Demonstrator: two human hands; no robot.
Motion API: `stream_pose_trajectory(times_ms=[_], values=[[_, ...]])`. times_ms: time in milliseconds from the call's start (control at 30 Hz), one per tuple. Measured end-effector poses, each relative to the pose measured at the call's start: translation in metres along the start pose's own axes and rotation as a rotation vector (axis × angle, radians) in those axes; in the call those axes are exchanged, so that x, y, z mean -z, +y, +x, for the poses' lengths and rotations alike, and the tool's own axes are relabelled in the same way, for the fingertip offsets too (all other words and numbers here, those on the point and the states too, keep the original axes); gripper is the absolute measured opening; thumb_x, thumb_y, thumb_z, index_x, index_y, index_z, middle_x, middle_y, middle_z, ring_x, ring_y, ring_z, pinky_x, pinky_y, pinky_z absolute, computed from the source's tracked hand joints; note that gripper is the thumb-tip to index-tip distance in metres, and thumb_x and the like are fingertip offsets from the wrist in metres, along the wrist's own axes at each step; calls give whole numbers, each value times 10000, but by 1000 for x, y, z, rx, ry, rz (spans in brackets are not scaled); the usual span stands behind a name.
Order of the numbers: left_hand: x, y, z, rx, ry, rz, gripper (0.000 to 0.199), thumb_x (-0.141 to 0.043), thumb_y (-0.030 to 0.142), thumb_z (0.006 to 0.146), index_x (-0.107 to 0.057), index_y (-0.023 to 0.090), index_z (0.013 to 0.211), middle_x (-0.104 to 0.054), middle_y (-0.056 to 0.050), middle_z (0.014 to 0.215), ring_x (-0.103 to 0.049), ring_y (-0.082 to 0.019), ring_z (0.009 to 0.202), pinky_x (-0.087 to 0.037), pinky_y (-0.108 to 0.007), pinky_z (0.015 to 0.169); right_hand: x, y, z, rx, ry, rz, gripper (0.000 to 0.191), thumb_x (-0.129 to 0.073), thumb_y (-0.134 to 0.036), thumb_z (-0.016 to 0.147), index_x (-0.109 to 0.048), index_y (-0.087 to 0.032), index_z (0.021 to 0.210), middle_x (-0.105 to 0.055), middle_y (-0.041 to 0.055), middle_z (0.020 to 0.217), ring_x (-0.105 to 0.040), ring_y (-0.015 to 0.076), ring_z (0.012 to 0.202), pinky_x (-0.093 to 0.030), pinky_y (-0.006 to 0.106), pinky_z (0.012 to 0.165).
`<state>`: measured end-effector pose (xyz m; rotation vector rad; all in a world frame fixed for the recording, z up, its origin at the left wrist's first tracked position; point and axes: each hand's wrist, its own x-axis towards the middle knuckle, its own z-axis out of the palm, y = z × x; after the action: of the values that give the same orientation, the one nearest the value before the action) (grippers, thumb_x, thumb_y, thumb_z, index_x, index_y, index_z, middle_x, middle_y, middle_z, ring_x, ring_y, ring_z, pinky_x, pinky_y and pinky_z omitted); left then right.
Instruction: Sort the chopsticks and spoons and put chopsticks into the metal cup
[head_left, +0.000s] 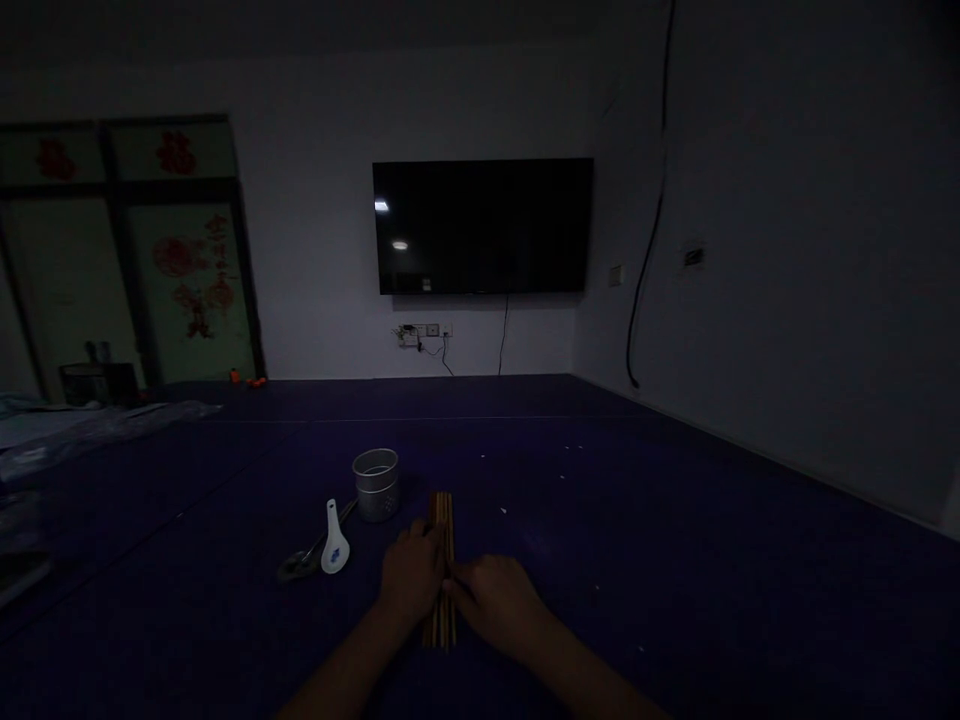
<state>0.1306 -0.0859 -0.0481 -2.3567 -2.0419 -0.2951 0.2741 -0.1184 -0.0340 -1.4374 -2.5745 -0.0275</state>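
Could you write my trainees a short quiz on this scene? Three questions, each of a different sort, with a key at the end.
1. True or false: the metal cup stands upright, with its open end up.
2. Fill in the blank: in the picture, the white spoon lies to the ____ of the metal cup.
3. Multiple choice: which does the left hand partly cover?
A) the metal cup
B) the white spoon
C) the chopsticks

Key: 1. True. 2. Left. 3. C.
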Motion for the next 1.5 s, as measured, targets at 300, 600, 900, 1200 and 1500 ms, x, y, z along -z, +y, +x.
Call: stream_pose_trajectory(times_ms=[300, 600, 900, 1200, 1500], values=[[3, 1, -2, 0, -12, -4, 427, -321, 245, 924, -480, 260, 1320, -532, -79, 1267, -557, -211, 1086, -437, -313, 848, -1, 0, 2, -27, -2, 21, 372, -353, -363, 951, -686, -195, 960, -733, 108, 908, -693, 229, 830, -446, 273, 683], [1, 2, -1, 3, -7, 4, 425, -301, 236, 930, -480, 225, 1315, -524, -88, 1283, -546, -214, 1091, -433, -317, 866, -4, 1, 1, -21, 12, 21, 363, -359, -360, 943, -681, -198, 990, -731, 111, 905, -691, 239, 830, -446, 280, 674], [3, 4, -1, 19, -9, 16, 416, -316, 231, 913, -508, 224, 1281, -548, -87, 1247, -558, -209, 1056, -440, -314, 840, -1, 0, 1, -22, -8, 21, 351, -377, -358, 934, -682, -191, 977, -730, 111, 907, -689, 233, 837, -447, 272, 688], [3, 4, -1, 20, -7, 37, 415, -320, 238, 922, -492, 236, 1299, -543, -91, 1248, -564, -220, 1072, -446, -320, 855, 1, -2, 1, -20, -3, 11, 317, -397, -318, 917, -671, -185, 1004, -726, 121, 910, -687, 240, 837, -453, 286, 690], [5, 6, -1, 27, -8, 51, 410, -307, 231, 925, -500, 240, 1286, -540, -88, 1240, -574, -209, 1038, -450, -316, 841, 1, -3, 0, -35, 3, 13, 298, -417, -322, 909, -676, -199, 992, -728, 109, 917, -687, 234, 838, -449, 277, 695]])
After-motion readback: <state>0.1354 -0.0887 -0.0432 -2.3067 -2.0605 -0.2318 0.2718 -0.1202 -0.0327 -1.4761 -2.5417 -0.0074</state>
